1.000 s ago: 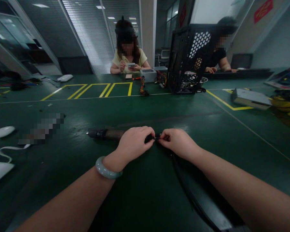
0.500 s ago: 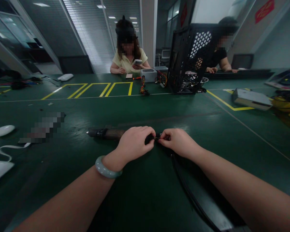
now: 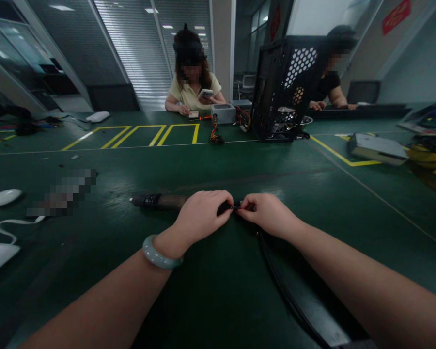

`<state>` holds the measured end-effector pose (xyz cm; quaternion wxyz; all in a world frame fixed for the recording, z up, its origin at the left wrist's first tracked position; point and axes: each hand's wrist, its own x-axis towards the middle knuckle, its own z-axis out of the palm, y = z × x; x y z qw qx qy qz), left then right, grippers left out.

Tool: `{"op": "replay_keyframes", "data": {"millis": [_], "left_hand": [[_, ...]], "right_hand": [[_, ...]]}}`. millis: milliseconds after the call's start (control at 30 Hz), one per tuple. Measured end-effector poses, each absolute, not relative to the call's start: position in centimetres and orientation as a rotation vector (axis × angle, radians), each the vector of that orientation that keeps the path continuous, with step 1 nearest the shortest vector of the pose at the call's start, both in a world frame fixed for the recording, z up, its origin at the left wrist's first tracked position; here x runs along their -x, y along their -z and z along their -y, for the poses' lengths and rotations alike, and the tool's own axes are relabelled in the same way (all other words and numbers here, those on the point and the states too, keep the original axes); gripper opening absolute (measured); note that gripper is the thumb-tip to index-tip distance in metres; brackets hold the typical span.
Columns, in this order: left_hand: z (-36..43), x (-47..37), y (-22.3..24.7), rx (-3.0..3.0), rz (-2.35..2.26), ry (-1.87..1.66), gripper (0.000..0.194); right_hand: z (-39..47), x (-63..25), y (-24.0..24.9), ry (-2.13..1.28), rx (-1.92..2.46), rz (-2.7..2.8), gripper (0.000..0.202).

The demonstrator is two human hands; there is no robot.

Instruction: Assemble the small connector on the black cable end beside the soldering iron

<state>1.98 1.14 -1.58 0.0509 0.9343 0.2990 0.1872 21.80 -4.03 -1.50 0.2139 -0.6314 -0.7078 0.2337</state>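
Note:
A dark electric screwdriver (image 3: 167, 201) lies across the green table, its metal tip pointing left. Over its rear end is my left hand (image 3: 202, 213), closed, with thumb and fingers round the black tail piece. Facing it, my right hand (image 3: 268, 211) is closed in a pinch on a small dark cable plug, mostly covered by the fingertips. A bit of metal (image 3: 233, 207) shows between the two hands, where plug and tail meet or nearly meet; I cannot tell which. From beneath my right hand a black cable (image 3: 281, 286) runs down toward the table's near edge.
At left are a white mouse-like object (image 3: 3, 198), a blurred-out flat item (image 3: 67, 191) and a white strap. An open black computer case (image 3: 287, 92) and a power supply (image 3: 223, 114) stand across the table, near two seated people. A grey metal box (image 3: 378, 149) is at right.
My hands keep nearly the same grip and place. Across the table, the seated person's hand has shifted slightly toward the small pale item in front of it.

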Motion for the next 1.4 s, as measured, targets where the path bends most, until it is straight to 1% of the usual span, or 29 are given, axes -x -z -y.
{"op": "replay_keyframes", "data": {"millis": [133, 400, 600, 700, 867, 1033, 1200, 1267, 1400], "left_hand": [[-1.09, -1.93, 1.46, -2.834, -0.912, -0.580, 0.019], [-1.11, -1.99, 1.36, -2.840, -0.911, -0.551, 0.016], [-0.99, -1.86, 1.09, -2.864, -0.867, -0.547, 0.023], [-1.11, -1.87, 1.27, -2.866, -0.838, -0.536, 0.020], [-1.28, -1.94, 1.69, -2.813, -0.922, -0.568, 0.015], [-1.09, -1.91, 1.40, -2.791, -0.949, -0.575, 0.019], [-1.05, -1.91, 1.21, -2.829, -0.832, -0.571, 0.026], [-1.07, -1.93, 1.24, -2.832, -0.817, -0.569, 0.025], [-0.98, -1.99, 1.21, -2.829, -0.842, -0.575, 0.016]], "right_hand": [[4.11, -21.83, 1.41, -0.649, 1.739, 1.965, 0.011], [3.99, -21.95, 1.73, -0.633, 1.741, 1.967, 0.012], [4.02, -21.89, 1.66, -0.635, 1.749, 1.968, 0.012], [4.04, -21.90, 1.71, -0.638, 1.745, 1.965, 0.012], [4.03, -21.97, 1.72, -0.652, 1.743, 1.966, 0.012], [4.06, -21.87, 1.45, -0.645, 1.745, 1.969, 0.011], [4.11, -21.87, 1.45, -0.647, 1.736, 1.971, 0.011], [4.10, -21.92, 1.56, -0.648, 1.727, 1.966, 0.010], [4.08, -21.97, 1.66, -0.661, 1.721, 1.970, 0.010]]}}
